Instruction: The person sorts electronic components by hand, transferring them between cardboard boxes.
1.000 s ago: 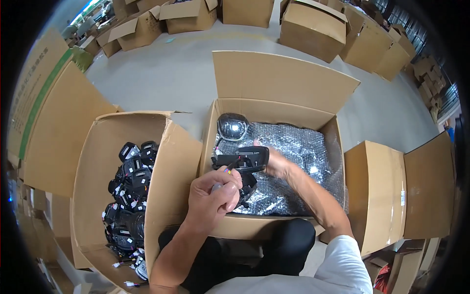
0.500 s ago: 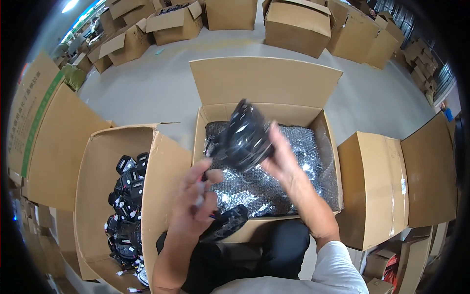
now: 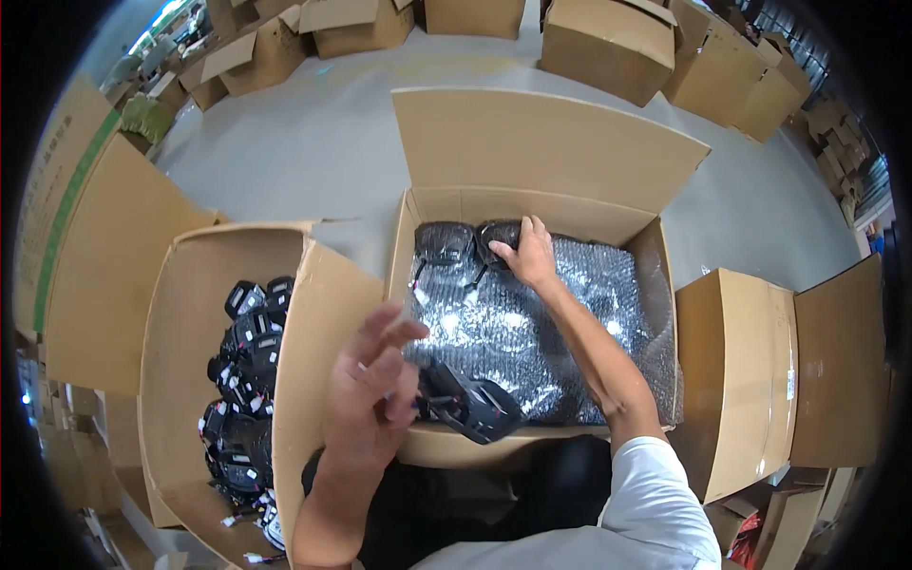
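Observation:
My right hand (image 3: 529, 255) grips a black plastic housing (image 3: 497, 234) at the far side of the middle cardboard box (image 3: 532, 433), thumb and fingers around it. Left of it, a similar black housing (image 3: 445, 242) sits on the bubble wrap (image 3: 570, 328), its short cable and white connector lying toward me. My left hand (image 3: 375, 380) is raised over the box's near left corner, index finger and thumb apart. Its lower fingers appear closed on another black housing (image 3: 489, 410) that hangs over the box's near edge; the exact grip is partly hidden.
An open carton (image 3: 328, 351) on my left holds several loose black housings (image 3: 249, 347) with wires and white connectors. A closed carton (image 3: 746, 370) stands to my right. More cartons (image 3: 608, 47) line the far side of the grey floor (image 3: 294, 171).
My right hand has moved away from me and set a housing down at the box's far side. Two housings now sit there side by side. The left hand's housing has swung right over the box edge.

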A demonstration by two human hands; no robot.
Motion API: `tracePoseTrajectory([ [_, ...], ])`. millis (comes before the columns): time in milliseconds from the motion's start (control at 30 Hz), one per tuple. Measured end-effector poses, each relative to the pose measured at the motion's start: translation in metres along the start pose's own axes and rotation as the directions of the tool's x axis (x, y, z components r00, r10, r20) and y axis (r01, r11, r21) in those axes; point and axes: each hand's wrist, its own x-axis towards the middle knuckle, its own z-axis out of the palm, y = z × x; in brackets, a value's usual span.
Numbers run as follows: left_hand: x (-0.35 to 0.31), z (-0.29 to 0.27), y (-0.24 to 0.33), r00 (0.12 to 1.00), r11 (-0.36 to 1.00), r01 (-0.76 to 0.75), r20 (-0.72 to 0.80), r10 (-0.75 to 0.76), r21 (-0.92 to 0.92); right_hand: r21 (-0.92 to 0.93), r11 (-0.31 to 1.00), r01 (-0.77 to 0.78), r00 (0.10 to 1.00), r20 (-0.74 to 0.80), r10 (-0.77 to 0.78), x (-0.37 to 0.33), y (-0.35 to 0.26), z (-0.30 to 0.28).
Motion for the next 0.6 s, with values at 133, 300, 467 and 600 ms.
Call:
tracePoseTrajectory([
  [133,0.010,0.006,0.000,0.998,0.996,-0.056,-0.033,0.054,-0.065,-0.215,0.961,0.174,0.961,-0.175,-0.214,-0.012,-0.017,-0.022],
  [300,0.010,-0.003,0.008,0.961,0.960,-0.278,-0.001,0.278,-0.035,0.521,0.819,-0.238,0.724,0.658,-0.208,-0.065,-0.031,-0.065],
  [467,0.013,0.019,0.007,0.980,0.776,0.052,0.180,0.080,-0.628,0.690,0.147,-0.709,0.472,0.619,-0.628,-0.133,-0.069,-0.079],
  [600,0.011,0.023,0.017,0.987,0.782,-0.122,0.008,0.161,-0.611,0.396,-0.453,-0.798,0.578,0.292,-0.762,-0.115,-0.108,-0.112],
])
